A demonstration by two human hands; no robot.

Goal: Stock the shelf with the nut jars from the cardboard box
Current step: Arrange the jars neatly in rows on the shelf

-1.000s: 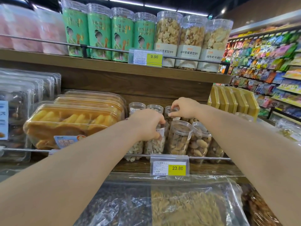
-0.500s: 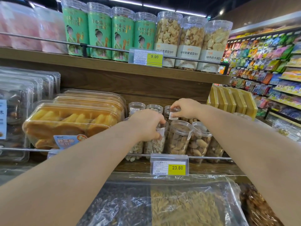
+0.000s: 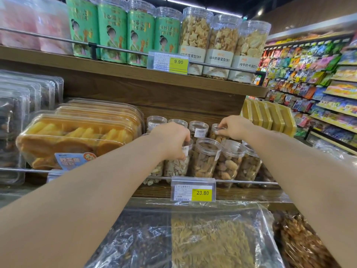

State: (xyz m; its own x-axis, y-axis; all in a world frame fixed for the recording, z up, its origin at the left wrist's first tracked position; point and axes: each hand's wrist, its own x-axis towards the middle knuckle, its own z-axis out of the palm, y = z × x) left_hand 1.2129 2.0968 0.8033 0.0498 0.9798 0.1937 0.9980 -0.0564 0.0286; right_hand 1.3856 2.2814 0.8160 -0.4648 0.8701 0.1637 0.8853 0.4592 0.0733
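Several clear nut jars stand in two rows on the middle wooden shelf (image 3: 222, 192), behind a metal rail. My left hand (image 3: 171, 140) grips the top of a front-row jar of pale seeds (image 3: 176, 165). My right hand (image 3: 234, 127) pinches the lid rim of a back-row jar of brown nuts (image 3: 216, 133). A front jar of mixed nuts (image 3: 205, 158) stands between my hands, with two more to its right. The cardboard box is out of view.
Clear trays of yellow dried fruit (image 3: 73, 136) sit left of the jars. Green tins and cookie jars (image 3: 195, 37) line the shelf above. A 23.80 price tag (image 3: 193, 190) hangs on the rail. Bulk bins under plastic (image 3: 202, 238) lie below. Yellow boxes (image 3: 270, 115) stand at the right.
My right hand has shifted right along the back row, from one jar's lid to the jar beside it. My left hand stays on the seed jar.
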